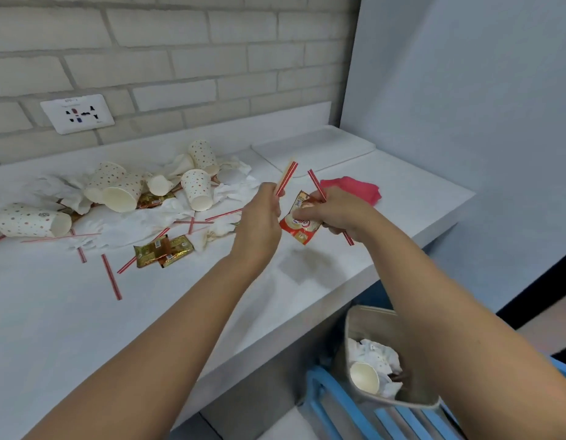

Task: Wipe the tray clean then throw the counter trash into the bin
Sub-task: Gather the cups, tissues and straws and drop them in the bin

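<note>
A white tabletop [68,312] under a pale brick wall [180,58] is strewn with spotted paper cups [195,188], crumpled napkins [141,220], loose striped straws [111,277] and gold sachets [162,250]. All of it lies to the left of the person's fingers [270,192].

The left hand [261,214] is curled tight round a small bundle of straws [286,177]. The right hand [335,214] pinches a red sachet [296,228] together with one more straw [316,184].

The white tray [313,147] sits beyond the fingers, at the back corner, and looks wiped. A red cloth [354,187] lies just behind the right hand.

The bin [364,325], already holding a cup and paper, stands below the tabletop's edge, beneath the right forearm.

The step appears to be gathering trash for the drop. It would go best if both handfuls were merged into one firm grip. That grip should be carried directly over the bin's mouth and lowered close before the fingers part, since light straws scatter easily.
</note>
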{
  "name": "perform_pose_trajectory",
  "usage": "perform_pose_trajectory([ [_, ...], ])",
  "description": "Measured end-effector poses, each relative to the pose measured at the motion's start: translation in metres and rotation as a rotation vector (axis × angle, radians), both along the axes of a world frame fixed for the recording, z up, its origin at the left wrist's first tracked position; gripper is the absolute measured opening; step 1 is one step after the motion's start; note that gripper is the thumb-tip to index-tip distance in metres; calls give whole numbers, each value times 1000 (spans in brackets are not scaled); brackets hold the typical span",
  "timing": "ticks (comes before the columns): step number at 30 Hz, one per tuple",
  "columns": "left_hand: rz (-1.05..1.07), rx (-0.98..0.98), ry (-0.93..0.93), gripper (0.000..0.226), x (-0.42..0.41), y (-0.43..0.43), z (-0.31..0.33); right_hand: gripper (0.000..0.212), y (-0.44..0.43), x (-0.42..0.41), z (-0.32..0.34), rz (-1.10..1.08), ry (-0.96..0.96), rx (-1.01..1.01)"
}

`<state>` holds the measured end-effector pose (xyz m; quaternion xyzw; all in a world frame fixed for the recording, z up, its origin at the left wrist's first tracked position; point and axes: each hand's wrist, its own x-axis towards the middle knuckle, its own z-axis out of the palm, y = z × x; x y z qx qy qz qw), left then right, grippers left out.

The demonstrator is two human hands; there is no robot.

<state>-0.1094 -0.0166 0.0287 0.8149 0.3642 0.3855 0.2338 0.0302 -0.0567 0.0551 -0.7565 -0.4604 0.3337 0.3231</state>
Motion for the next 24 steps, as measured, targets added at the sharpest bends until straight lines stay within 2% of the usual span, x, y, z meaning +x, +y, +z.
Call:
perform_pose_trajectory([
  [3,-93,-177,-189,20,47,-30,8,25,-33,26,8,-49,-10,73],
  [5,-167,-328,-285,16,74,-48,4,15,-56,42,8,-91,-12,100],
  [8,-279,-509,-372,21,105,-74,-19,18,-85,67,-8,-178,-25,103],
  [9,-298,-558,-361,22,114,-82,-30,13,-93,76,-18,-220,-35,80],
  [12,-325,-681,-329,25,138,-99,-69,25,-113,99,-56,-322,-41,-15],
  [15,-349,-716,-261,23,154,-109,-105,13,-128,117,-96,-357,-58,-116],
  [18,-358,-751,-189,23,164,-116,-132,24,-138,129,-131,-369,-101,-250],
  [19,-345,-766,-162,23,166,-117,-141,20,-141,132,-142,-370,-98,-283],
  [20,-327,-782,-129,23,168,-117,-150,13,-144,135,-149,-367,-86,-299],
  [22,-283,-828,-67,24,169,-115,-168,23,-149,141,-161,-382,-66,-296],
  [24,-239,-844,1,29,167,-114,-184,18,-151,145,-168,-394,-61,-262],
])
